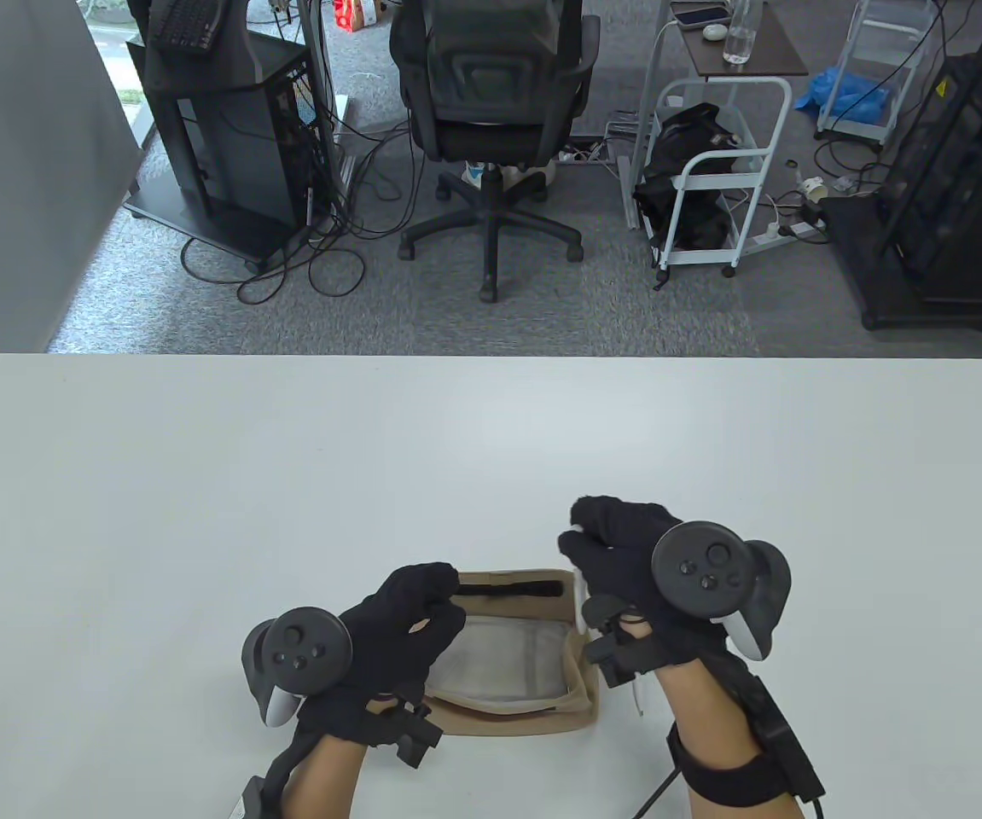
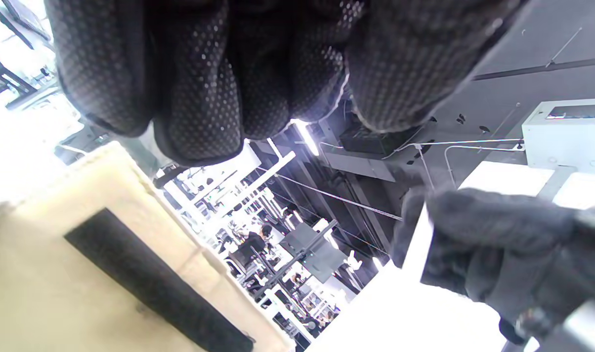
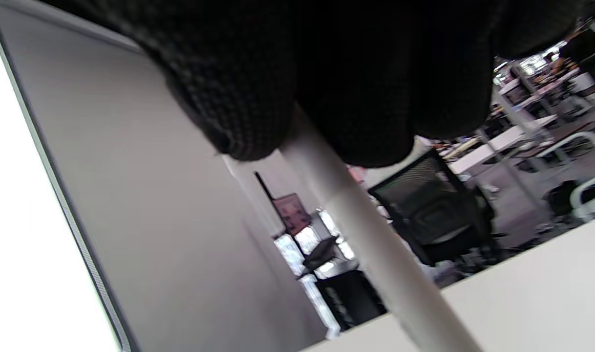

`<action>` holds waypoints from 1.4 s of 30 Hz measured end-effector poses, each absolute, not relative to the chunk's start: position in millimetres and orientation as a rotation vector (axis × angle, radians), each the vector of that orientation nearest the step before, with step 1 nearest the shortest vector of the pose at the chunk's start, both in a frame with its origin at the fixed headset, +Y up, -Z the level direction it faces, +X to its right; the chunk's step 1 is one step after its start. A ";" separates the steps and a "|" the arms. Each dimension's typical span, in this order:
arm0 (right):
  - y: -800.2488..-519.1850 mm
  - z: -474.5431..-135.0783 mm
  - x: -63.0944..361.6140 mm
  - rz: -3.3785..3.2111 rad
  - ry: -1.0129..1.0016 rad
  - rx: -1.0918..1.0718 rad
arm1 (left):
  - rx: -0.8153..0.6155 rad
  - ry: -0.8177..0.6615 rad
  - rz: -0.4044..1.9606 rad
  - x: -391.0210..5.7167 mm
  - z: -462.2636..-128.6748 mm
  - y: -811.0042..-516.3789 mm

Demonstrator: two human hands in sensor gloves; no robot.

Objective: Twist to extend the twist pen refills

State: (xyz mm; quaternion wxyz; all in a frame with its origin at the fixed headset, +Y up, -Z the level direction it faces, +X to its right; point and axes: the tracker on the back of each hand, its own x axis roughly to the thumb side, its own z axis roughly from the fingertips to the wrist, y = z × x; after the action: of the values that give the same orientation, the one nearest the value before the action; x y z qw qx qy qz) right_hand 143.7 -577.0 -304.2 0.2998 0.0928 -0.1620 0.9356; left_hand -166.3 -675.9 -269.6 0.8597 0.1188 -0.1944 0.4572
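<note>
The pen (image 3: pixel 371 244) is a white barrel held in the right hand (image 1: pixel 627 563), above the counter (image 1: pixel 286 478) just right of the tan pouch (image 1: pixel 525 721). The right fingers (image 3: pixel 356 88) are curled closed around its upper part; in the right wrist view the shaft runs down and away from them toward the counter's edge. Neither end of the pen shows in any view, so I cannot tell whether its refill is out. My judgement is that the task is at an early stage: one pen is in hand, the twist itself looks not yet done, and any other pens are out of sight.

The left hand (image 1: pixel 397 631) rests at the pouch's left end, fingers (image 2: pixel 200 98) bent together. Whether they pinch the pouch's edge or hold nothing, I cannot tell.

The table view shows both hands, the pouch lying open with a pale lining and a dark strip along its far flap, but only a sliver of white at the right hand. The right wrist view alone shows the barrel clearly. The left wrist view adds the pouch's flap up close and the right hand opposite, with a white edge beside it.
</note>
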 end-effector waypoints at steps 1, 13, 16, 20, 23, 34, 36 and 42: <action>-579.0 -310.2 154.4 2.551 -0.401 0.203 | 0.243 -0.396 0.945 -168.3 -270.7 -677.0; -652.8 -365.4 254.8 2.813 -0.054 -0.403 | 0.241 -0.344 0.905 -177.7 -274.9 -683.1; -675.2 -373.6 262.9 2.864 0.023 -0.484 | 0.236 -0.347 0.900 -177.1 -274.9 -683.1; -695.3 -379.7 267.2 2.925 0.050 -0.545 | 0.234 -0.348 0.900 -177.0 -275.1 -683.3; -706.0 -381.8 270.2 2.936 0.028 -0.565 | 0.232 -0.349 0.898 -177.1 -275.1 -683.4; -740.6 -388.3 277.1 2.966 0.040 -0.596 | 0.229 -0.350 0.894 -177.3 -275.4 -683.6; -745.7 -388.5 277.0 2.984 0.035 -0.606 | 0.230 -0.350 0.894 -177.4 -275.4 -683.6; -755.8 -388.4 275.8 3.014 0.042 -0.619 | 0.231 -0.350 0.880 -177.4 -275.1 -683.6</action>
State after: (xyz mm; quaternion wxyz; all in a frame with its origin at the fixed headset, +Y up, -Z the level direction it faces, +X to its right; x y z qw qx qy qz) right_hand 275.8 -755.8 -388.4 0.0322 -0.2010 0.0137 0.9790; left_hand -177.4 -683.6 -275.1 0.8834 0.1112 -0.1683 0.4230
